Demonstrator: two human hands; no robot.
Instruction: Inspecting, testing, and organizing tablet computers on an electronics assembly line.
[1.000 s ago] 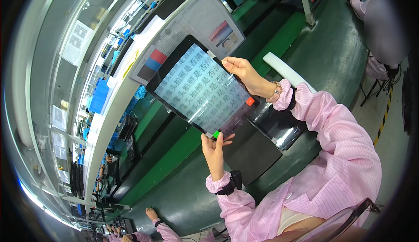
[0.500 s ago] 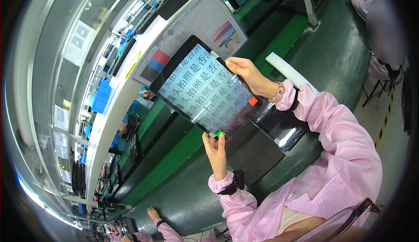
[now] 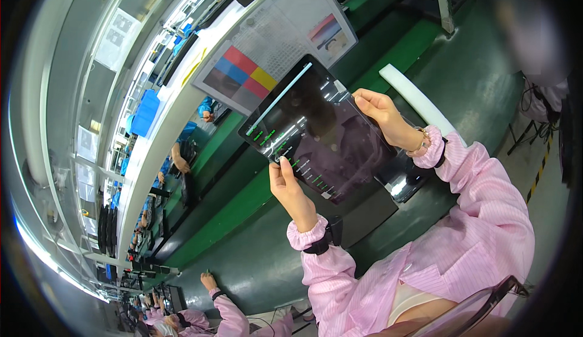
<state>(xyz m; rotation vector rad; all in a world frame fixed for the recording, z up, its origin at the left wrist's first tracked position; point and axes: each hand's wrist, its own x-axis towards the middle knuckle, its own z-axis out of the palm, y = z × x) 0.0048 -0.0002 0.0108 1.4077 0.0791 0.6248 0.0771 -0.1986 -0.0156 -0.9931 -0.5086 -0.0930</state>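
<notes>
A black tablet (image 3: 340, 136) is held up, tilted, between my two hands. Its dark screen shows rows of small green and white text, a pale bar along the far edge and a reflection of pink clothing. My left hand (image 3: 293, 196) pinches the tablet's left edge, thumb on the glass. On the opposite edge, my right hand (image 3: 387, 118) grips with the thumb in front; its other fingers are partly hidden behind. Beneath the tablet, partly covered, a glossy black device (image 3: 405, 185) lies by a dark mat (image 3: 371, 215) on the bench.
A white foam strip (image 3: 419, 94) lies beyond my right hand. Behind the tablet stands a board with printed sheets (image 3: 267, 42). A green conveyor strip (image 3: 237, 220) runs along the bench. Another person's hand (image 3: 208, 280) rests at the lower left, and a blue bin (image 3: 146, 113) sits far left.
The tablet's screen has gone from large dark characters on pale blue to black with small text lines. The tablet has shifted right in view, and my left hand has moved farther up its edge.
</notes>
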